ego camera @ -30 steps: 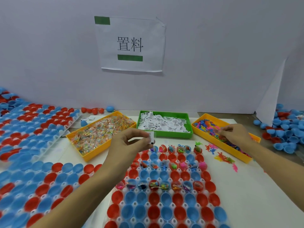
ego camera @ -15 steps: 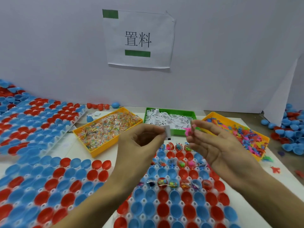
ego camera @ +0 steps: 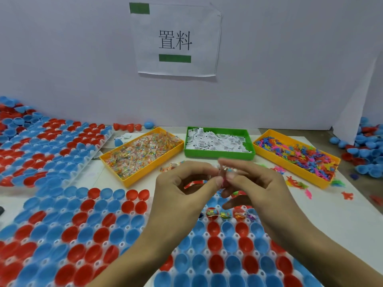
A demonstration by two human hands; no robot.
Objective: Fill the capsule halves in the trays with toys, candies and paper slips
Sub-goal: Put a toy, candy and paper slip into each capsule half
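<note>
Here, both hands meet above the near tray [ego camera: 207, 241] of glossy, egg-shaped plastic capsule halves [ego camera: 213, 244], red and blue, open side up in a white moulded grid. The left hand [ego camera: 182, 195] has its fingers curled, thumb and forefinger pinching at something small where it meets the right hand [ego camera: 255, 189], whose fingertips pinch the same blurred bundle; a pink scrap and a pale bit show there, but motion blur hides what they are. The hands cover the tray's far rows; just below them one row of halves holds small colourful pieces [ego camera: 224, 214]. On the surface [ego camera: 323, 220] behind sit three shallow rectangular plastic bins: a yellow one [ego camera: 132, 179] heaped with clear-wrapped candies [ego camera: 141, 154], a green one [ego camera: 219, 155] with white printed paper slips [ego camera: 215, 139], and another yellow one [ego camera: 294, 168] with tiny flat toys [ego camera: 296, 154] in many colours, a few spilled beside it. More trays of halves [ego camera: 51, 141] lie to the left, cut off by the edge. A paper sign [ego camera: 176, 40] hangs on the white wall.
</note>
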